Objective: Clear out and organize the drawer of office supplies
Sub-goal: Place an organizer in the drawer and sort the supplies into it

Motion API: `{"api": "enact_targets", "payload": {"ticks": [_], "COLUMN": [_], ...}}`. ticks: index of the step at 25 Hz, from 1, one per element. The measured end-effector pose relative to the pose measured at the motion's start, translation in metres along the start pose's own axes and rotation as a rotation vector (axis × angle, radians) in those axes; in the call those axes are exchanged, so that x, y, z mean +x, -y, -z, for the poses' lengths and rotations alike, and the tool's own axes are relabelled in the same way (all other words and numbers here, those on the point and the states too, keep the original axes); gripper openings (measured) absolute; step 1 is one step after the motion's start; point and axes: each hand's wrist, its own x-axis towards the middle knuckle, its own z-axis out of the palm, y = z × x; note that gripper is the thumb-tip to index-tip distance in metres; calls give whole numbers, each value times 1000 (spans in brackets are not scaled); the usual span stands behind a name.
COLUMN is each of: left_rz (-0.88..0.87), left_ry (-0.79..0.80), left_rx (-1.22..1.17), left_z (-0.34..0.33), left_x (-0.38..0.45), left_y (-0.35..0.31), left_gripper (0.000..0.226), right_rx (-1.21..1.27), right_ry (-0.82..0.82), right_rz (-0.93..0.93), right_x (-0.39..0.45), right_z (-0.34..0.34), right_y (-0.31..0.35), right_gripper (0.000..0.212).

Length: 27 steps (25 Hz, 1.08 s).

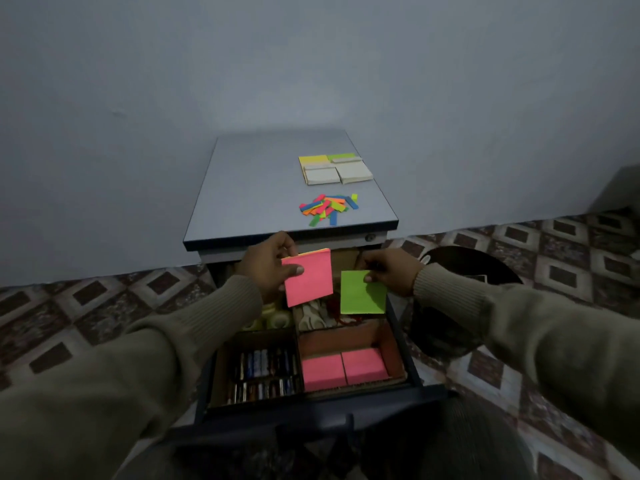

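Overhead, both pads (pixel 307 277) above drawer (pixel 414 362).

Olive-drab knit sleeves on both arms, ribbed at the cuffs, reaching to the wrists of left hand (pixel 268 268) and right hand (pixel 391 273); possibly one sweater, hard to tell in dim light.

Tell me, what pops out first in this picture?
The bright pads: a pink pad in the left hand and a green pad in the right hand, both above the open drawer. Two more pink pads glow inside it, and colourful strips lie on the cabinet top.
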Motion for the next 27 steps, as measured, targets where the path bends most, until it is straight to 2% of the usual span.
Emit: {"api": "enact_targets", "payload": {"ticks": [8,14,16,24,27], "left_rz": [-16,6,-9,3,2], "left_ry": [37,12,16,57,95], "left_rx": [40,97,128,137,163], "left_z": [-13,-10,-10,-10,-14], "left_x": [-28,-38,-38,-37,-38], "left_y": [29,40,42,46,47], "left_gripper": [32,28,25,24,29], "right_rx": [-154,-297,-363,-559,-609], "right_ry": [215,296,304,258,284], "right_rz": [23,22,52,293,318], "right_x": [-15,-24,-25,-24,-25], "right_z": [-56,-80,-89,-109,-109], "right_y": [-8,-3,-4,-18,-19], "right_gripper": [28,50,54,43,44]}}
